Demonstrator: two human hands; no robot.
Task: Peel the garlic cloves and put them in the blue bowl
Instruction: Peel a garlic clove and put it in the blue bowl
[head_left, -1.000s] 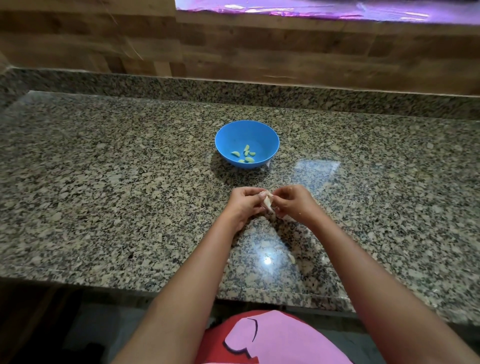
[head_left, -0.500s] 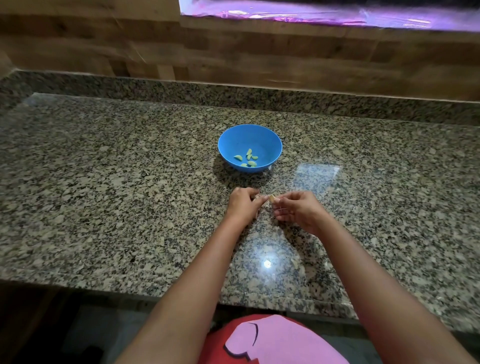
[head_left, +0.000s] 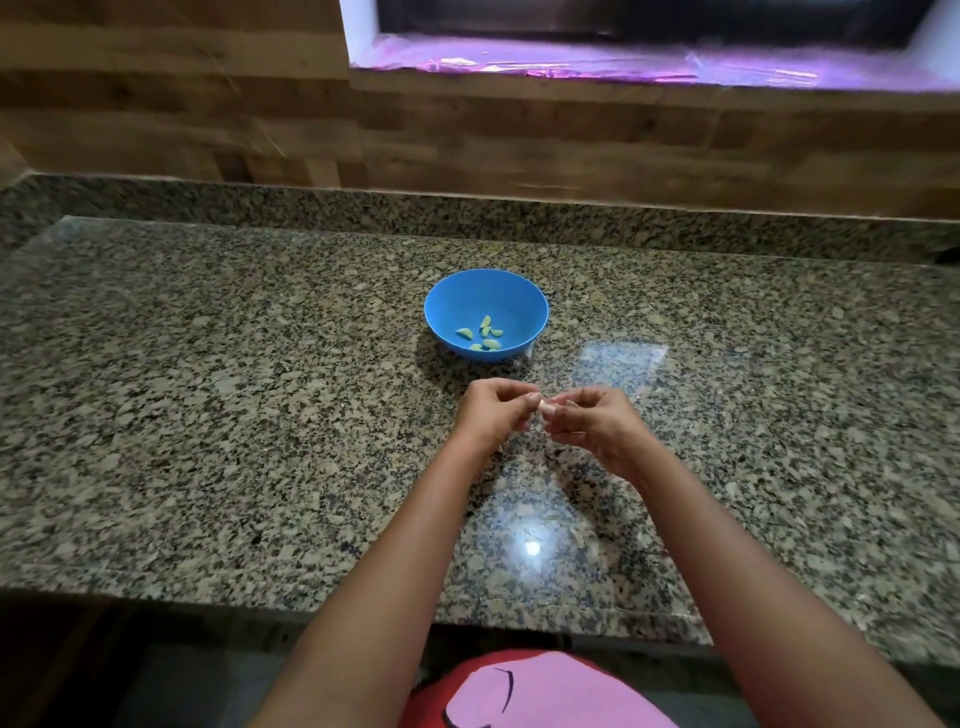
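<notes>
A: Location of the small pale garlic clove (head_left: 543, 406)?

B: Between both hands, above the speckled granite bench (head_left: 208, 415), just in front of the round blue plastic bowl (head_left: 485, 313).

A: Finger state?

B: Left hand (head_left: 491, 413): fingers curled, tips pinching the clove's left end. Right hand (head_left: 592, 423): fingers (head_left: 563, 414) curled, pinching its right end.

A: Bowl contents?

B: Several peeled cloves (head_left: 483, 335) at the bottom.

In front of me the speckled granite counter (head_left: 208, 415) fills the middle of the frame. My blue bowl (head_left: 452, 301) stands on it just above centre. Small pale scraps of garlic skin (head_left: 574, 535) lie on it lower centre.
</notes>
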